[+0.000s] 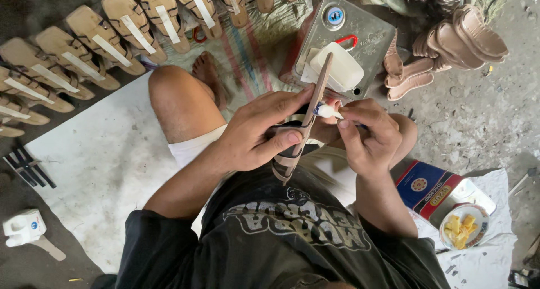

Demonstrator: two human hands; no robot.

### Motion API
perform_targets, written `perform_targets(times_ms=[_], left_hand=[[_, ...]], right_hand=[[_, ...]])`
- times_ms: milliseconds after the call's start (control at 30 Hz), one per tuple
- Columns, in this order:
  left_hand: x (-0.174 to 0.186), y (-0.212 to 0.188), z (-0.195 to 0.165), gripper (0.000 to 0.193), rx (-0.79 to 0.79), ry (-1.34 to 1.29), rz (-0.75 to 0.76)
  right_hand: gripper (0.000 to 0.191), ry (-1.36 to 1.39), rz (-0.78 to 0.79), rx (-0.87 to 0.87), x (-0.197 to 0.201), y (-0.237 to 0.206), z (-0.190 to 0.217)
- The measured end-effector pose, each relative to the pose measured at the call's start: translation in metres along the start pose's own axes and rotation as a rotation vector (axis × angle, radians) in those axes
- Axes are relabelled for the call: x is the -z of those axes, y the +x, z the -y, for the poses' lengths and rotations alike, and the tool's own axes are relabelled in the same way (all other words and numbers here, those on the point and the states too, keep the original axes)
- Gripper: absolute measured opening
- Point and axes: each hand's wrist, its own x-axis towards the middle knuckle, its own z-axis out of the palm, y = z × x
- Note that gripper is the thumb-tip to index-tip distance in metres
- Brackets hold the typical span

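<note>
My left hand [256, 132] grips a brown sandal [308, 112] held on edge over my lap, thumb pressed on its dark strap. My right hand [365, 136] holds a small white glue tube [325, 112], its tip touching the sandal's side near the sole. The sandal's toe points away from me, toward a white tub [342, 70] that sits on a metal can.
Rows of finished tan sandals [84, 47] line the floor at upper left. A flat metal can [365, 36] lies ahead, a pile of soles [450, 41] at upper right. A blue and red tin [430, 189] and a lid holding yellow pieces [462, 227] sit at right.
</note>
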Motion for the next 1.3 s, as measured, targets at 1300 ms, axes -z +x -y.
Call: perform_targets(times_ms=[1300], left_hand=[[-0.002,0.000,-0.007,0.048,0.142,-0.036,-0.113]], right_hand=[[0.011,-0.364,0.102,0.253,-0.003,0.001,0.014]])
